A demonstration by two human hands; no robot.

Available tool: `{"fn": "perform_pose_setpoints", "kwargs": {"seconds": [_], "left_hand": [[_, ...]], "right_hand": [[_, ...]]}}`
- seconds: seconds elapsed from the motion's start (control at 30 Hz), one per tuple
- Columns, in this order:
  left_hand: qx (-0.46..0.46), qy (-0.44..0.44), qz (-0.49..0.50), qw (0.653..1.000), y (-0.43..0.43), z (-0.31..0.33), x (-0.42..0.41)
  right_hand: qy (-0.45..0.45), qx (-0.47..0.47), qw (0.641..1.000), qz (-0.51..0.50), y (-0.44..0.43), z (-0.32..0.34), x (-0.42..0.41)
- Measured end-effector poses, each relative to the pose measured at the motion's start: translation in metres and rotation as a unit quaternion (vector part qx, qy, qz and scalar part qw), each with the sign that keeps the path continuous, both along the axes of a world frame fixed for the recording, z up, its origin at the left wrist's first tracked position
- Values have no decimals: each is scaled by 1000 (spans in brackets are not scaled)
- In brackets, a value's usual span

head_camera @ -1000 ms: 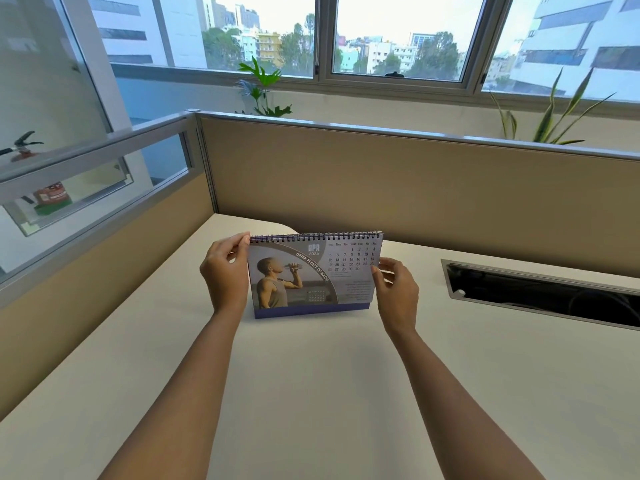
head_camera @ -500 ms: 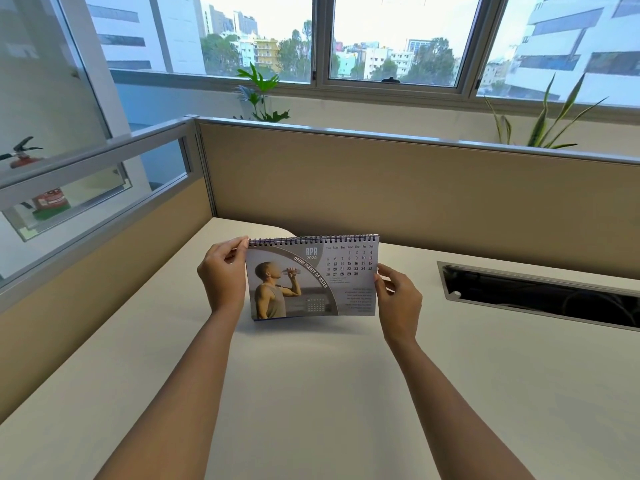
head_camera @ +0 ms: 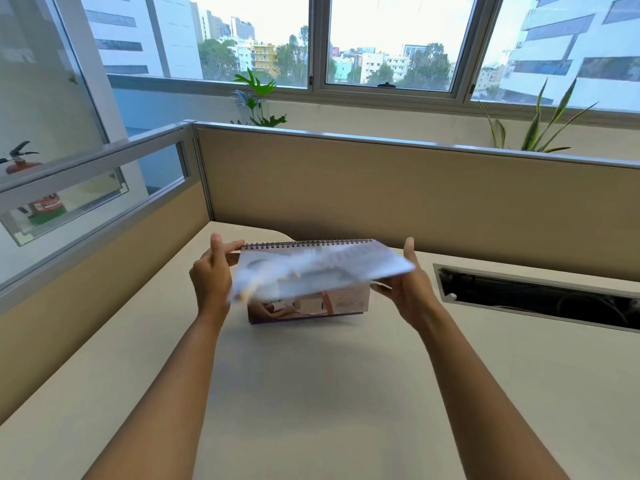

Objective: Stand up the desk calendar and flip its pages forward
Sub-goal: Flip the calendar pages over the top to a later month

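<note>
The spiral-bound desk calendar (head_camera: 311,304) stands upright on the cream desk (head_camera: 311,393), its wire binding along the top. Its front page (head_camera: 322,271) is lifted up and out toward me, blurred by motion, and a different printed page shows beneath it. My left hand (head_camera: 211,271) pinches the calendar's top left corner at the spiral. At the right, my right hand (head_camera: 408,285) holds the raised page by its right edge, thumb pointing up.
Beige partition walls (head_camera: 381,199) close the desk at the back and left. A dark rectangular cable slot (head_camera: 540,299) is cut into the desk right of my right hand. Plants stand behind the partition under the windows.
The April page, which faced me flat against the calendar, has swung upward and outward under my right hand. A new page is exposed below. My left hand has kept its hold on the corner.
</note>
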State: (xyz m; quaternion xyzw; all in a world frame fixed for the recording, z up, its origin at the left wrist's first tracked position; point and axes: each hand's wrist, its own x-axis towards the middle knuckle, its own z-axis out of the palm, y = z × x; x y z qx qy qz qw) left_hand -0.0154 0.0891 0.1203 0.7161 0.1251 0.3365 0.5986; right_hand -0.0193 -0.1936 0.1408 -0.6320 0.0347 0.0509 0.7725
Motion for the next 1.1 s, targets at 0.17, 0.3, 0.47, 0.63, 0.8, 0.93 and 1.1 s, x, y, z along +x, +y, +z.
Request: {"fn": "perform_pose_setpoints", "kwargs": {"seconds": [0.17, 0.3, 0.47, 0.63, 0.8, 0.93, 1.1], "left_hand": [[-17, 17, -3, 1000, -2, 0, 0], [27, 10, -13, 999, -2, -1, -2], [81, -1, -24, 996, 1, -4, -2], [119, -1, -14, 993, -1, -7, 1], [80, 6, 17, 997, -4, -5, 5], [42, 20, 36, 998, -8, -4, 10], [33, 49, 53, 997, -12, 0, 15]], "right_hand": [[-173, -55, 983, 15, 24, 22, 9], [-220, -356, 908, -25, 39, 17, 22], [-267, -576, 772, -35, 39, 1, 35], [-254, -479, 830, -134, 36, -4, 40], [-179, -392, 884, -180, 28, -4, 38], [-162, -380, 893, -179, 26, -5, 38], [-140, -381, 902, -148, 23, -8, 42]]}}
